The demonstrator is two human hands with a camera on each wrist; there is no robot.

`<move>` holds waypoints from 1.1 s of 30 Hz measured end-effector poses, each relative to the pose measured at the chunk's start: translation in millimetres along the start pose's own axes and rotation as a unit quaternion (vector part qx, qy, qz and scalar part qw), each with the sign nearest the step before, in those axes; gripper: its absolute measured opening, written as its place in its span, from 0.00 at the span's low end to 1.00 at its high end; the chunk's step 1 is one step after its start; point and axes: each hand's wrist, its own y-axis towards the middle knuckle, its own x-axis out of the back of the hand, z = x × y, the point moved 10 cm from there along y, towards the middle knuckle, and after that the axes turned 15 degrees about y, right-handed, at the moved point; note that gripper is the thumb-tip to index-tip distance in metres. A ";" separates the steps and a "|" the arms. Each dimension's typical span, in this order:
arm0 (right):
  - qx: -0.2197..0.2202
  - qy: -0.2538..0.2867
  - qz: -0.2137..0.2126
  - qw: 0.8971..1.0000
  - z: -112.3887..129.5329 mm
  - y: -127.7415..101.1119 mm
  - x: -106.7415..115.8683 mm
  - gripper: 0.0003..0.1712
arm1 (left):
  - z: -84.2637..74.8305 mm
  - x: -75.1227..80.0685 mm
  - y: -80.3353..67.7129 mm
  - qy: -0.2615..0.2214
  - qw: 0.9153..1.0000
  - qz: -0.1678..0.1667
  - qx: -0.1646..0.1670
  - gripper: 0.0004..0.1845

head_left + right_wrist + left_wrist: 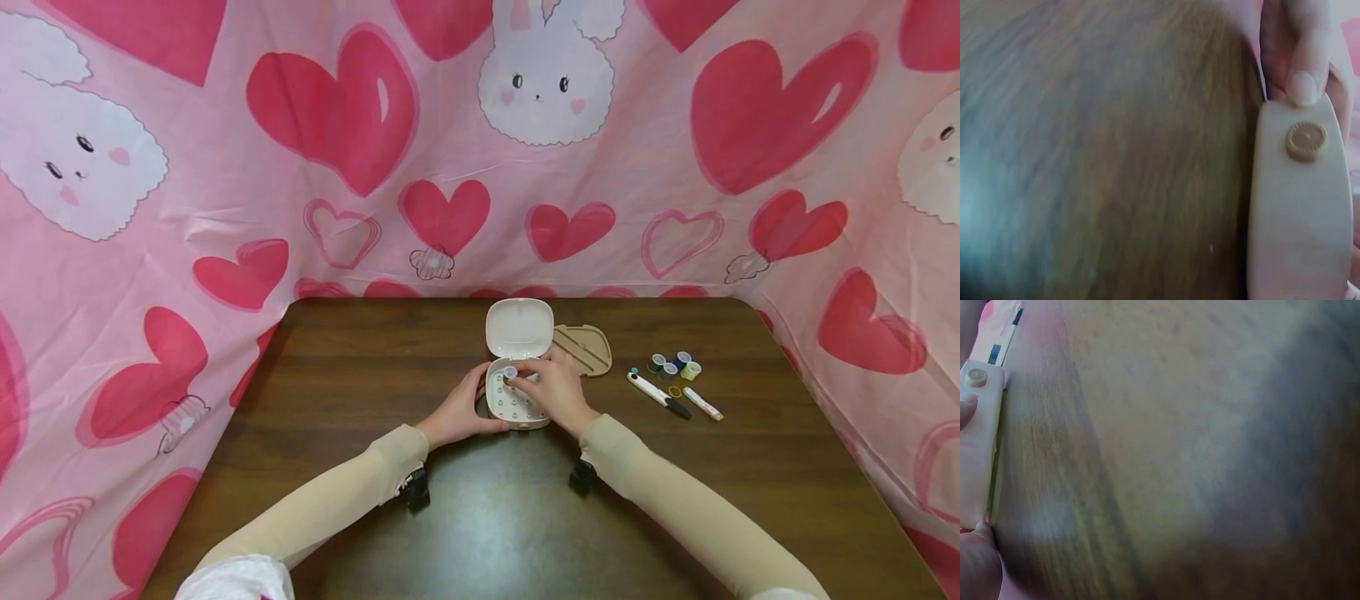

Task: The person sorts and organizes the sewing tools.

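Gripping white case (pixel 514 405) at its left side, left hand (pixel 459 414) steadies it mid-bench (pixel 360 367). Right hand (pixel 553 388) pinches small spool (pixel 510 372) over case's open tray. Lid upright. Spare spools (pixel 672 364), pens (pixel 658 394) near right edge.

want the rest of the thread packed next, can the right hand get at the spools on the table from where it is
Probably yes. The right hand is at the open box, pinching a spool; the loose spools lie on its own side, with only bare table and a tan insert between.
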 end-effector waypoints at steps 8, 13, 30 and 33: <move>-0.033 -0.021 -0.010 0.999 -0.3 0.1 -11.6 0.11 | 3.9 -3.4 0.5 0.008 1.000 0.006 0.004 0.60; -0.054 -0.036 0.000 0.998 -0.6 1.9 -16.5 0.11 | 4.0 -2.8 0.8 0.002 1.000 0.002 -0.002 0.60; -0.041 -0.058 0.007 0.997 4.3 7.9 -20.6 0.09 | 2.7 -1.7 1.8 0.004 1.000 0.000 -0.003 0.60; -0.040 -0.059 0.008 0.997 4.7 8.0 -20.2 0.09 | 2.8 -1.8 2.4 0.007 1.000 0.002 -0.001 0.60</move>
